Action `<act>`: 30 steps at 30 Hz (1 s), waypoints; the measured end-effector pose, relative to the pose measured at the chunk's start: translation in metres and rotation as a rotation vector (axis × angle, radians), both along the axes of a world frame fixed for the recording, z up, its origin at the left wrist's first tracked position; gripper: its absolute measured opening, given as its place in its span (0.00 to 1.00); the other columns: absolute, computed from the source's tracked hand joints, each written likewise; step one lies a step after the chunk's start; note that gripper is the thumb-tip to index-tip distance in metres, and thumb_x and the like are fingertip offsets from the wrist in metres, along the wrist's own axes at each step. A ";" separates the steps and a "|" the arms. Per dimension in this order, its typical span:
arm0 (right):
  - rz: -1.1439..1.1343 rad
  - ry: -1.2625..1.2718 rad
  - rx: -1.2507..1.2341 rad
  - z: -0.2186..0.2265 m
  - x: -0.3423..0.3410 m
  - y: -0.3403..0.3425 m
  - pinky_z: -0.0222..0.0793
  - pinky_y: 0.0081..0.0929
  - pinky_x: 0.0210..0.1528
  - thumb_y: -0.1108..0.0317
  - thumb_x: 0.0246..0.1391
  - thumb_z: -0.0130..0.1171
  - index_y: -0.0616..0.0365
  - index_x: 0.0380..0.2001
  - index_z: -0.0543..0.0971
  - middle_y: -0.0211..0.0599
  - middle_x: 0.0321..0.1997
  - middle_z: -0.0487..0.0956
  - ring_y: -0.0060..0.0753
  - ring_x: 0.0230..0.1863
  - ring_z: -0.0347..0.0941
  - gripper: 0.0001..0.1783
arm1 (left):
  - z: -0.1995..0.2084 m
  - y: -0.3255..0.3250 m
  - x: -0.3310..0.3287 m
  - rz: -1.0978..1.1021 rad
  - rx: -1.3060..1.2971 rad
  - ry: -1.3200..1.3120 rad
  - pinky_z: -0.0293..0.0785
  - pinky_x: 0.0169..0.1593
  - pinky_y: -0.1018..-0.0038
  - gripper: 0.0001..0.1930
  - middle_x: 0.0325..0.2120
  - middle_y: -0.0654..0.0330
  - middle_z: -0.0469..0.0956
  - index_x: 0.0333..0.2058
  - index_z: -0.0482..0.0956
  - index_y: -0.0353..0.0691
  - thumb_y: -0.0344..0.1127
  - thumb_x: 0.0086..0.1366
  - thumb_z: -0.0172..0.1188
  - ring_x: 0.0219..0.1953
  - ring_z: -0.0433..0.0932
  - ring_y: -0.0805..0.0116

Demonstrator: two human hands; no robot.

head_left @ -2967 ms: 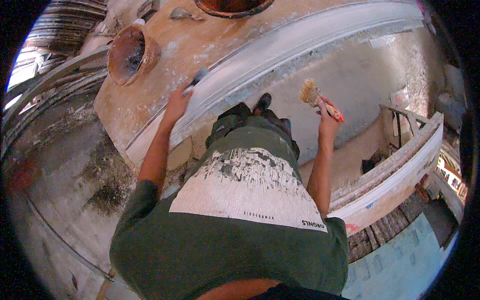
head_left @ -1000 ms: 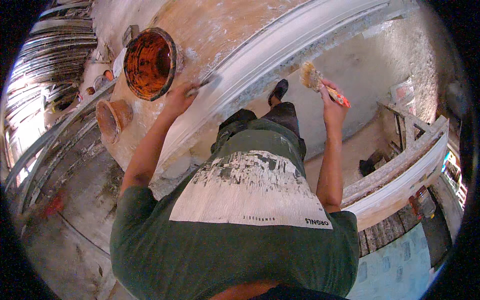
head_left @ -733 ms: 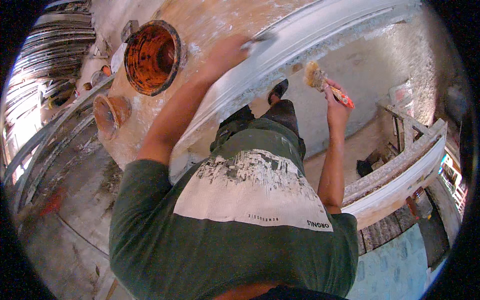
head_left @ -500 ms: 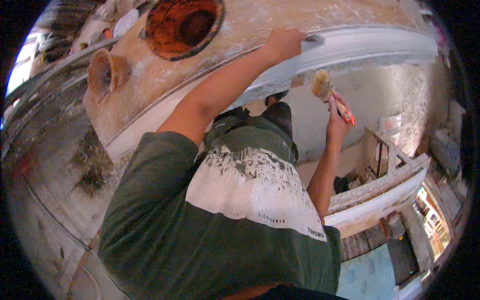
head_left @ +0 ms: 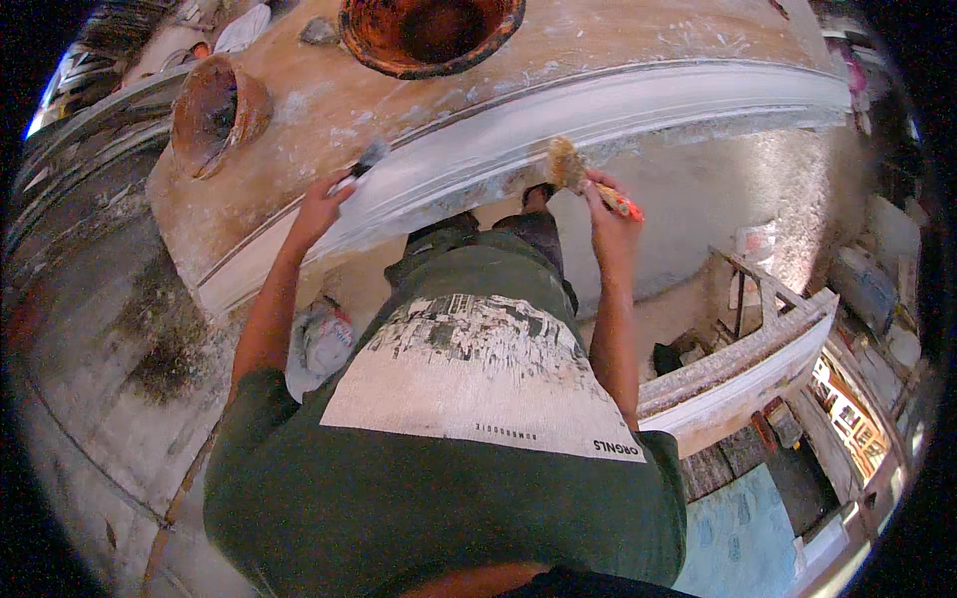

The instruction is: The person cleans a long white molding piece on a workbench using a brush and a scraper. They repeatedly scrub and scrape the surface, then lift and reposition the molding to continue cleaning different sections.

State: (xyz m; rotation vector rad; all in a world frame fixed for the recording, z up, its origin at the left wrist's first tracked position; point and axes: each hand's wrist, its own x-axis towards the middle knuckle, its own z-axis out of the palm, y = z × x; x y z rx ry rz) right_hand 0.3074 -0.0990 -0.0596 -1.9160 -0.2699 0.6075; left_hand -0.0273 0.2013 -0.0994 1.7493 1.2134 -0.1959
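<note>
My left hand (head_left: 317, 214) is closed around a small tool with a flat grey end (head_left: 371, 155); whether that end is a blade or bristles I cannot tell. It is over the left part of a long white moulding (head_left: 469, 137), near the line where this meets the brown worktop (head_left: 299, 112). A paintbrush (head_left: 568, 165) with matted yellowish bristles and a red-orange handle is gripped in my right hand (head_left: 614, 217). Its bristles point up and left, close to the moulding's near edge.
A large round bowl (head_left: 434, 62), reddish inside, stands on the worktop, with a smaller clay-coloured pot (head_left: 207, 120) to its left and a grey lump (head_left: 319, 32) between. A whitish bag (head_left: 326, 339) lies below my left forearm. A wooden frame (head_left: 748, 339) stands at right.
My left hand has swung from the right part of the moulding far to the left with its tool. My right hand has shifted left with the paintbrush. The view has turned slightly.
</note>
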 end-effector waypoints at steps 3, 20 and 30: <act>0.013 0.055 0.051 -0.002 -0.005 0.004 0.73 0.24 0.45 0.72 0.52 0.64 0.62 0.40 0.81 0.35 0.37 0.83 0.25 0.38 0.78 0.11 | -0.030 -0.023 0.096 -0.175 0.059 -0.136 0.75 0.37 0.70 0.23 0.47 0.50 0.76 0.53 0.75 0.37 0.44 0.63 0.58 0.39 0.78 0.62; -0.136 0.107 0.007 -0.021 0.121 -0.089 0.71 0.18 0.40 0.72 0.53 0.63 0.61 0.39 0.83 0.29 0.34 0.82 0.17 0.35 0.75 0.09 | -0.027 -0.046 0.168 -0.271 0.254 -0.019 0.68 0.57 0.63 0.24 0.51 0.43 0.75 0.53 0.75 0.37 0.47 0.65 0.55 0.53 0.74 0.49; -0.003 0.071 0.121 0.003 0.213 -0.115 0.72 0.25 0.42 0.70 0.52 0.63 0.59 0.37 0.82 0.33 0.36 0.82 0.25 0.38 0.77 0.09 | -0.024 -0.129 0.517 -0.430 0.209 -0.360 0.71 0.50 0.59 0.21 0.39 0.38 0.78 0.48 0.77 0.36 0.44 0.62 0.55 0.44 0.78 0.43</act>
